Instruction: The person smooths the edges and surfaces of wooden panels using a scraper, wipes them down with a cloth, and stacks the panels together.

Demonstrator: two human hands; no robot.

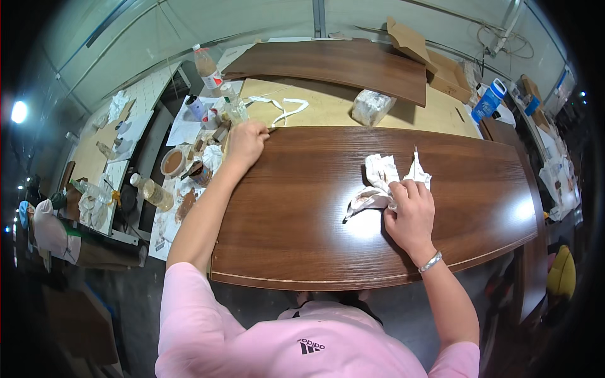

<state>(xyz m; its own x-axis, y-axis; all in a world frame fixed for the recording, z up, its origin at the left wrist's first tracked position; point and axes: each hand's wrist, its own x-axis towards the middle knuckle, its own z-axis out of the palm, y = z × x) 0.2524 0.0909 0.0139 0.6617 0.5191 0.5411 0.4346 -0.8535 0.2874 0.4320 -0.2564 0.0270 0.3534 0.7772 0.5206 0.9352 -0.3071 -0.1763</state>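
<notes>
The right hand (411, 211) is pressing a crumpled white rag (381, 183) onto the glossy brown wooden panel (302, 214), fingers curled together over the cloth, which is bunching out toward eleven o'clock of the knuckles. The forearm is angling in from five o'clock, a silver bracelet (430, 262) circling the wrist. The left hand (244, 143) is reaching out long toward the panel's far-left corner at ten o'clock, fingers folded down over its edge, bracing it.

crumpled white rag (382, 183) (stained brown), lying on glossy dark wooden panel (302, 214), flat on bench
</notes>
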